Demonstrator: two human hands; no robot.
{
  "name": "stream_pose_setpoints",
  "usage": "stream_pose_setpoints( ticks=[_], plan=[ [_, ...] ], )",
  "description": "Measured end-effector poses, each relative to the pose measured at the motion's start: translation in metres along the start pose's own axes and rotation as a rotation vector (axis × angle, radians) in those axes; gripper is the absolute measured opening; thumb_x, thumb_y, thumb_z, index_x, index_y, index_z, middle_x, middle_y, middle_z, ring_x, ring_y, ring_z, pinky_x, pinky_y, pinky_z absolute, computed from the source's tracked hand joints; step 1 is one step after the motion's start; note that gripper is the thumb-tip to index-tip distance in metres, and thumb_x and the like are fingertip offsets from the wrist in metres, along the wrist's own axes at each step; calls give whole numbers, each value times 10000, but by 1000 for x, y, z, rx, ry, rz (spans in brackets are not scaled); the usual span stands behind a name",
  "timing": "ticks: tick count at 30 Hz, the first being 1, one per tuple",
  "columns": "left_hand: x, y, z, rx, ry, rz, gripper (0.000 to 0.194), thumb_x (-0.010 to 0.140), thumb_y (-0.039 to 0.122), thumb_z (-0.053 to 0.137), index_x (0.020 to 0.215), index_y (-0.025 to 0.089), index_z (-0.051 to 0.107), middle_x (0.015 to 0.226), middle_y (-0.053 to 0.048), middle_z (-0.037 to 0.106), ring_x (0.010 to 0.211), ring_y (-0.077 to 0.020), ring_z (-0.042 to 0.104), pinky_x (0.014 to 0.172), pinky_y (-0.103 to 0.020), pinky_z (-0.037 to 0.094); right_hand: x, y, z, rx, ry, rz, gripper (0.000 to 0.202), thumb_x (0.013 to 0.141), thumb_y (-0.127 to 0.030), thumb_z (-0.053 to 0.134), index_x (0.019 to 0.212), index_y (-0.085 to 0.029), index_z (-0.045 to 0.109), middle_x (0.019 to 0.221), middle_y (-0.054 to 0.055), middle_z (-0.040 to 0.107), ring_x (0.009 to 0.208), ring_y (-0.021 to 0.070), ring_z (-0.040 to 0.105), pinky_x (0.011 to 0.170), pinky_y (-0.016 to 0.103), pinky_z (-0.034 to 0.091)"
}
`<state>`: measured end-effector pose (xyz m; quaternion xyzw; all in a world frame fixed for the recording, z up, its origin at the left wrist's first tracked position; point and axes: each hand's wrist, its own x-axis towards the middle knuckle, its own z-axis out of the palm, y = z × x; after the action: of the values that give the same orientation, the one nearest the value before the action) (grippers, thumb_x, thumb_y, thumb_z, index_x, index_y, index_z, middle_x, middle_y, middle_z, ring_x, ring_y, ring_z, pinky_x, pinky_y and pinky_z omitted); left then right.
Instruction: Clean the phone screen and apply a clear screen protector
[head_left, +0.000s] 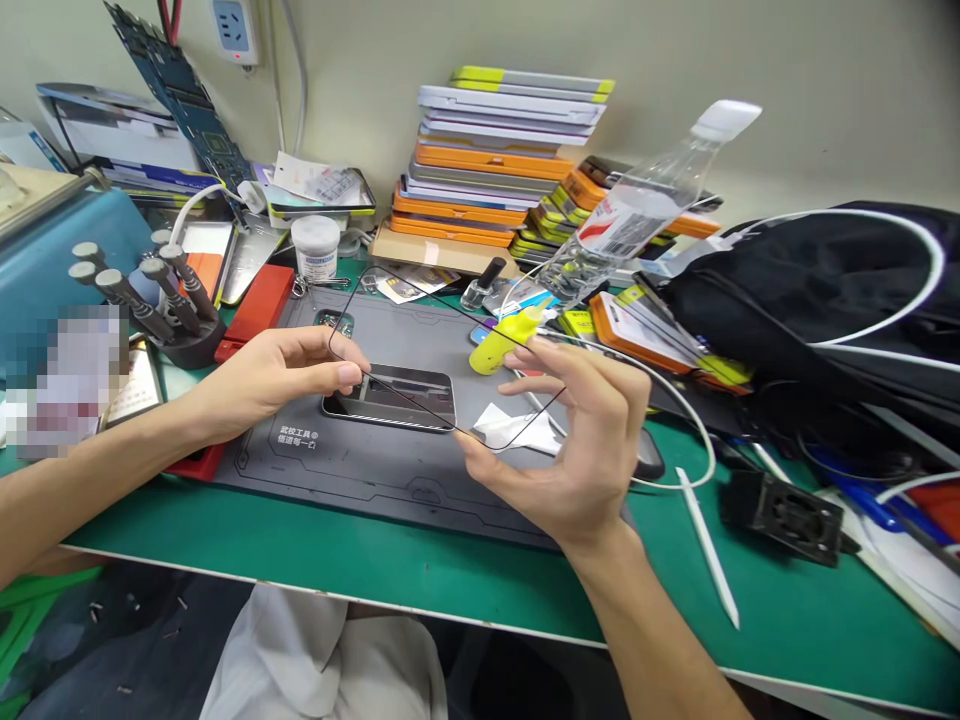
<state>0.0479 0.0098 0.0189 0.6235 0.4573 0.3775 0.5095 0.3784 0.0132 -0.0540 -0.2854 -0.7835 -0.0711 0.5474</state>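
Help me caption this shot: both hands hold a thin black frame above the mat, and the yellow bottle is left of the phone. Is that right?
Not quite: the head view shows the yellow bottle right of the phone, not left. The rest stands: the left hand and right hand hold a thin black frame above the mat.

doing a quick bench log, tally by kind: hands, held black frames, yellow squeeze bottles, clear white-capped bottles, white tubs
Left hand and right hand: 2
Held thin black frame: 1
Yellow squeeze bottle: 1
Clear white-capped bottle: 1
White tub: 1
Total: 6
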Motion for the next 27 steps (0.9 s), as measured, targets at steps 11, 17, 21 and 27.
stream_pose_setpoints(
  ticks=[11, 17, 21, 27],
  plan=[
    [0, 3, 1, -2, -1, -4, 515, 924, 666, 1143, 913, 236, 858, 955, -52, 820, 921, -227, 750, 890, -354, 667, -2, 2, -1, -1, -7, -3, 997, 1116, -439, 967, 1999, -422, 503, 1556, 169, 759, 1244, 430, 835, 814, 620, 869],
    [-2, 4, 3, 5, 42, -14, 562, 878, 695, 1164, 953, 241, 841, 966, -53, 825, 919, -235, 753, 919, -380, 689, -1, 2, 3, -76, 43, -69, 936, 1147, -433, 931, 1985, -363, 520, 1518, 170, 782, 1235, 411, 849, 782, 559, 866],
    [-2, 5, 3, 33, 49, -10, 563, 888, 688, 1154, 932, 237, 820, 976, -54, 832, 933, -236, 767, 915, -375, 678, -2, 4, 6, -97, 34, -84, 897, 1169, -446, 918, 1966, -344, 519, 1527, 163, 788, 1235, 394, 869, 853, 552, 874],
    [-1, 6, 4, 50, 62, -9, 489, 937, 660, 1080, 958, 241, 828, 931, -48, 815, 918, -253, 769, 926, -412, 688, 0, 2, 4, -89, 22, -82, 883, 1167, -412, 921, 1956, -357, 528, 1510, 145, 788, 1246, 375, 876, 922, 533, 875]
  ],
)
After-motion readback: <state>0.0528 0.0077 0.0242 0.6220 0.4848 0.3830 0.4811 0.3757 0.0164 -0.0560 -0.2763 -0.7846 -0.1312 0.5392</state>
